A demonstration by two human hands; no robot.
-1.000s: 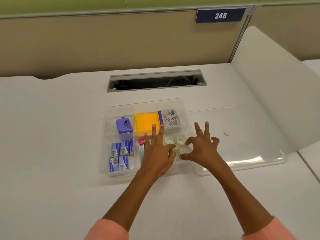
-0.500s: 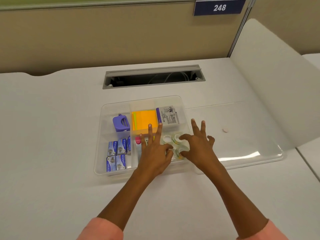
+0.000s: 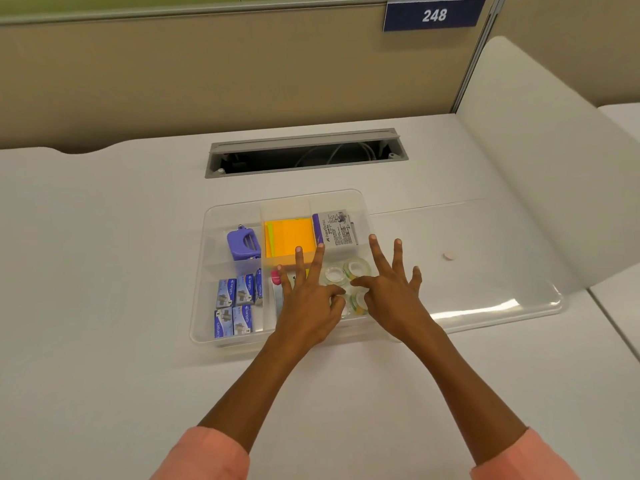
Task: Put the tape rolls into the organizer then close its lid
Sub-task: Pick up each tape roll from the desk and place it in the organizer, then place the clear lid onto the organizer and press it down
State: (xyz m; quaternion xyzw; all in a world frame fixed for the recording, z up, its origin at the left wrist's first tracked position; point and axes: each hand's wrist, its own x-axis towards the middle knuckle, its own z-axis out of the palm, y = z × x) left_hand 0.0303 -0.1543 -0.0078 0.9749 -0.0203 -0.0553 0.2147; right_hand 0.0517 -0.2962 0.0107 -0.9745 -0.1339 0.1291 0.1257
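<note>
Two coral sleeves (image 3: 204, 455) are showing at the near edge, and both forearms are reaching out over the smooth white table (image 3: 104, 375) to the organizer (image 3: 199, 306), a shallow tray of clear, glossy plastic with rounded corners and thin dividers. The left hand (image 3: 308, 306) and right hand (image 3: 391, 296) are meeting over its near-right compartment, probably so both can nudge the tape rolls (image 3: 356, 268) snug together. Each grip is pinching thumb to forefinger at a near roll, the other fingers fanning free; how firmly the rolls are being held I cannot tell. Two more rolls, small translucent rings with white cores, are lying flat just beyond the fingertips, inside the same compartment. Other cells are holding little blue boxes (image 3: 235, 306), a purple punch (image 3: 243, 242), an orange pad (image 3: 289, 237) and a printed carton (image 3: 336, 230). The lid (image 3: 485, 271), clear and hinged to the right, is lying open on the table, leaving the tray reachable; closing it looks to be what remains.
</note>
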